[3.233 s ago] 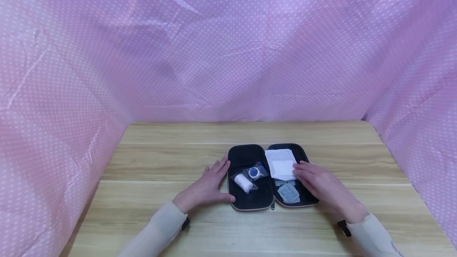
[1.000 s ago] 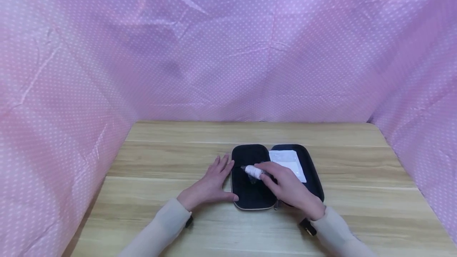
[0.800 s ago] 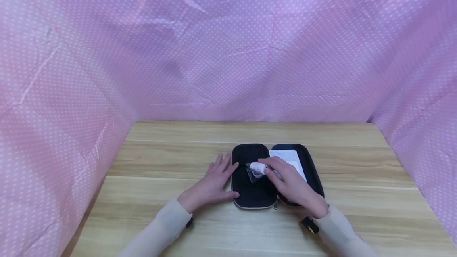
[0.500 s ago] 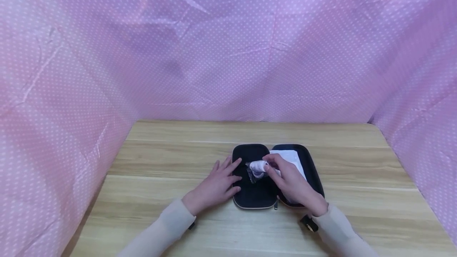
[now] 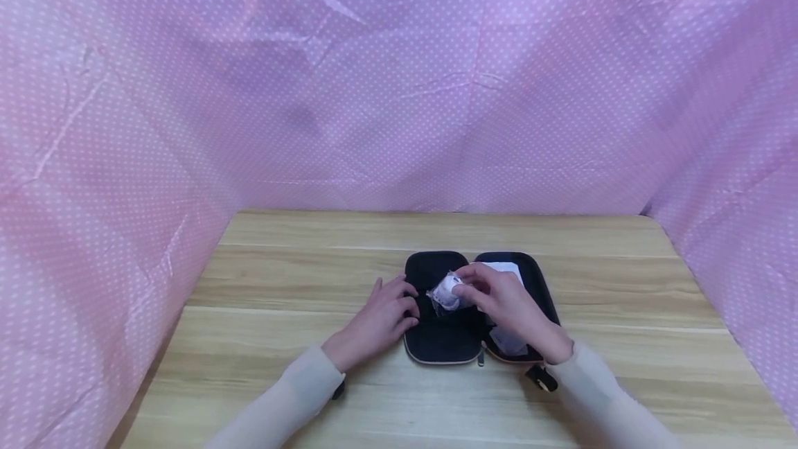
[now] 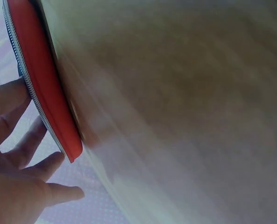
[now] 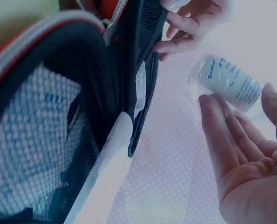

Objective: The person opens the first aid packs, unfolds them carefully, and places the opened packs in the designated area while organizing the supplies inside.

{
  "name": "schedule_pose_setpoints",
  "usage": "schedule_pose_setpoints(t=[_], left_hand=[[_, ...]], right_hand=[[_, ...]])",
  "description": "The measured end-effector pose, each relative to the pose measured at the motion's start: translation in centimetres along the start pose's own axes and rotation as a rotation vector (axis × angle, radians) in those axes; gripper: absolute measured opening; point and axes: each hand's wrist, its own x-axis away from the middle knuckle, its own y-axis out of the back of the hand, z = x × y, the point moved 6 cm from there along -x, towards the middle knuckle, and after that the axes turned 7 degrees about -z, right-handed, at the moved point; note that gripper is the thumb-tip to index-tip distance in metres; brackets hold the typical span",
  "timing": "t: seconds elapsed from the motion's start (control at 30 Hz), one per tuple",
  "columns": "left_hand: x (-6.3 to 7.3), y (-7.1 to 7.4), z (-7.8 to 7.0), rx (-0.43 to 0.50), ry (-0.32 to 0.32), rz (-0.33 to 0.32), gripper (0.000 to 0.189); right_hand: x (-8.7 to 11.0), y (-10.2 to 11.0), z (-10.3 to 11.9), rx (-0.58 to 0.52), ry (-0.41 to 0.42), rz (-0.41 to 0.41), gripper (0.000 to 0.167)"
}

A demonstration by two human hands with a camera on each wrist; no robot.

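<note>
A zip case [image 5: 442, 350], black inside and red outside [image 6: 45, 88], lies spread on the table. Between right thumb and fingers I pinch a white bandage roll [image 7: 229, 83] in clear printed wrap. That right hand [image 5: 514, 307] holds it above the case's left half. My left hand [image 5: 377, 319] rests its loosely bent fingertips on the left rim, beside the zip. White flat packets [image 5: 510, 267] lie in the right half, partly behind the right hand, with greyish packets [image 5: 508, 341] nearer me. A wrapped item [image 7: 140, 86] shows in the left half, mostly hidden.
The wood-grain table [image 5: 299, 262] extends around the case. Pink dotted cloth [image 5: 374, 89] hangs at the back and sides. A mesh pocket [image 7: 31, 135] with packets behind it lines the right half. The zip pull [image 5: 481, 357] hangs at the front.
My right hand has gone from the right half to the left half and lifted the bandage roll, now turned more upright. Left fingers have bent, and the thumb has drawn back from the rim.
</note>
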Motion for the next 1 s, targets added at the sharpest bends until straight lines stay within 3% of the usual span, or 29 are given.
schedule_pose_setpoints(t=[0.2, 0.43, 0.57, 1.0], left_hand=[[-0.2, 0.2, 0.2, -0.023, -0.014, -0.025, 0.005], [-0.5, 0.2, 0.4, 0.02, -0.001, -0.018, 0.007], [-0.6, 0.2, 0.7, 0.043, 0.008, -0.017, 0.006], [-0.7, 0.0, 1.2, 0.077, 0.027, 0.002, 0.005]], right_hand=[[-0.7, -0.4, -0.4, -0.022, -0.039, 0.05, 0.021], [-1.9, -1.6, -1.2, -0.028, -0.137, 0.093, 0.024], [-2.5, -2.5, -1.2, -0.017, -0.119, 0.108, 0.026], [-3.3, -4.8, -1.1, 0.102, -0.041, 0.124, 0.01]])
